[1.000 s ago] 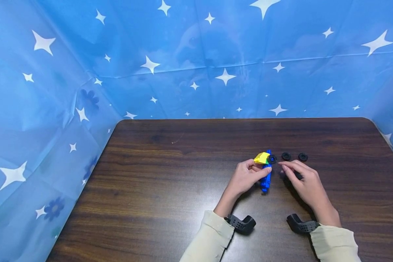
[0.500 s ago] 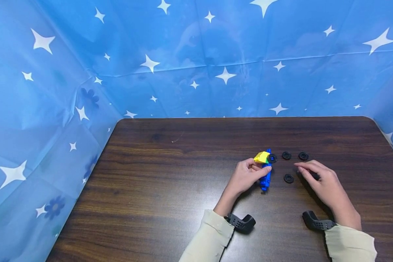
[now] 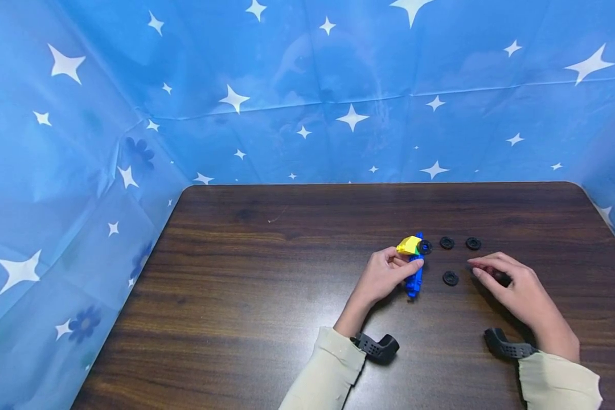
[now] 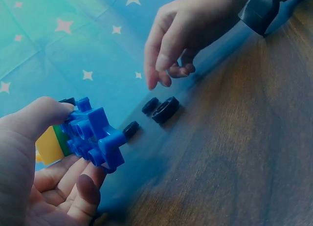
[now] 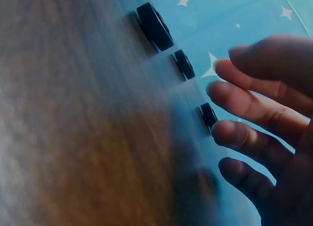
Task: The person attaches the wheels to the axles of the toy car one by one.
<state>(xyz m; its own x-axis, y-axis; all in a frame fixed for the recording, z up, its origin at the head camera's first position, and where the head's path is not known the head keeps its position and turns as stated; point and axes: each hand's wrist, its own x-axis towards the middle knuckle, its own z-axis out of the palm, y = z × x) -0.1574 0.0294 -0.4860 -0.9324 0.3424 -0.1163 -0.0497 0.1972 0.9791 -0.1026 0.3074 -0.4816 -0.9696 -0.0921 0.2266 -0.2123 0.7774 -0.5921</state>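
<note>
My left hand (image 3: 384,277) holds a toy vehicle of blocks between thumb and fingers. It has a blue chassis (image 4: 95,133), a yellow block (image 3: 409,245), a little green and a black wheel (image 3: 424,246) on the side. Clear of the table to the right hovers my right hand (image 3: 515,287), fingers loosely bent and nothing in them. Left of its fingertips one loose black wheel (image 3: 450,278) lies flat. Two more, a left wheel (image 3: 447,243) and a right wheel (image 3: 473,244), lie farther back. In the right wrist view, the thumb and fingers (image 5: 259,108) stand apart.
The dark wooden table (image 3: 266,296) stretches far to the left of both hands. A blue curtain (image 3: 287,68) with white stars stands along its back and sides. Each wrist wears a black camera mount, such as the left mount (image 3: 376,347).
My right hand has moved right, away from the vehicle, uncovering the nearest loose wheel. The left hand and the vehicle have stayed almost in place.
</note>
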